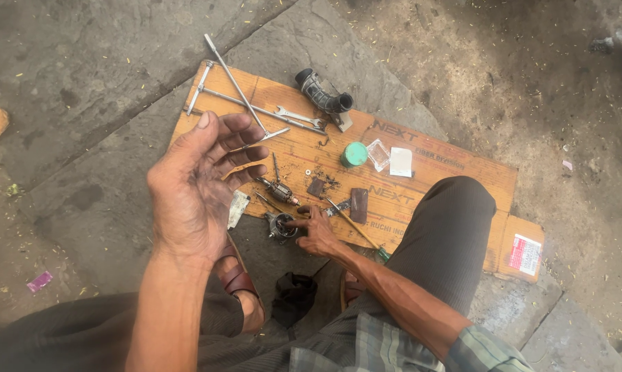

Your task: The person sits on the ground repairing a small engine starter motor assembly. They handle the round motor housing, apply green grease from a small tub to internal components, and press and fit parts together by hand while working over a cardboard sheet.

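Stone ground, cardboard sheet (435,176) mid-frame | left hand (194,186) open, empty — blocks two T-wrenches (245,103) | right hand (318,231) fingers on small metal housing (281,226) | one green cap (354,153)

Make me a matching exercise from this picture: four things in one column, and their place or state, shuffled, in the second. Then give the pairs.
Things:
1. left hand
2. right hand
3. green round lid
4. black ribbed hose

Places or states:
A. at the far edge of the cardboard sheet
B. raised, palm up, fingers spread, holding nothing
C. fingers down on the small round metal part
D. beside a clear plastic packet

Pairs: 1-B, 2-C, 3-D, 4-A
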